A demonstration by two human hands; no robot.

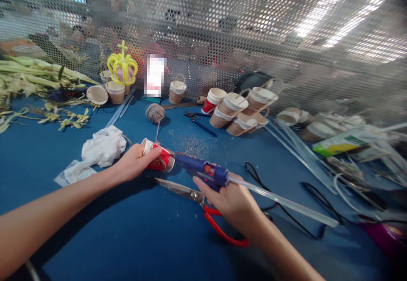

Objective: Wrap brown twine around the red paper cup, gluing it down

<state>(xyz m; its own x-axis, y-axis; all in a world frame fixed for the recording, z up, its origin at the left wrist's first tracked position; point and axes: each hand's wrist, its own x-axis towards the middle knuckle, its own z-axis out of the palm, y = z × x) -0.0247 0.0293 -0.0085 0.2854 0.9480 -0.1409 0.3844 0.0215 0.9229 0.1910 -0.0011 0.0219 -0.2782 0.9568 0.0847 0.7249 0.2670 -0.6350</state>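
Observation:
A red paper cup (163,159) lies on its side in my left hand (137,160), whose fingers are closed around it. Twine is wound near the end of the cup that faces right. My right hand (230,198) grips a blue hot glue gun (203,171), and a long clear glue stick (282,198) sticks out of its back. The gun's nozzle points left, at or very close to the cup's wound end; whether it touches I cannot tell. Beneath the gun lie scissors (219,228) with red handles. From a ball of twine (155,113), a strand runs toward the cup.
White lace fabric (103,147) lies left of the cup. Stacked twine-wrapped cups (235,105), pliers (200,122) and spare glue sticks (299,158) lie to the right and behind. A black cord (270,192) loops at right. A perforated metal screen (197,39) bounds the back.

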